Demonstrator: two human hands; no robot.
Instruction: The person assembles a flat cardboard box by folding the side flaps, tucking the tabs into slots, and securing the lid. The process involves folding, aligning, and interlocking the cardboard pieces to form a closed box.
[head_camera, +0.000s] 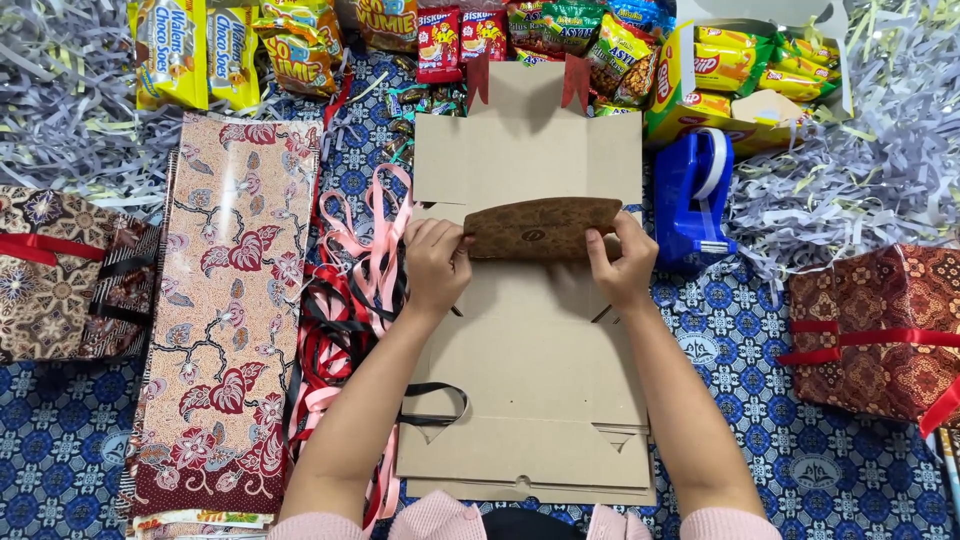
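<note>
A flat unfolded cardboard box (530, 370) lies on a blue patterned cloth in front of me. Across its middle a brown batik-patterned flap (540, 227) stands up. My left hand (436, 265) pinches the flap's left end. My right hand (622, 265) grips its right end, with fingers over the edge. Both forearms reach in from the bottom, over the cardboard.
A blue tape dispenser (693, 195) stands right of the box. Pink, red and black ribbons (350, 290) and a roll of floral batik paper (235, 300) lie left. Snack packets (480, 35) line the back. Wrapped batik boxes (875, 330) sit at both sides, amid shredded paper (880, 150).
</note>
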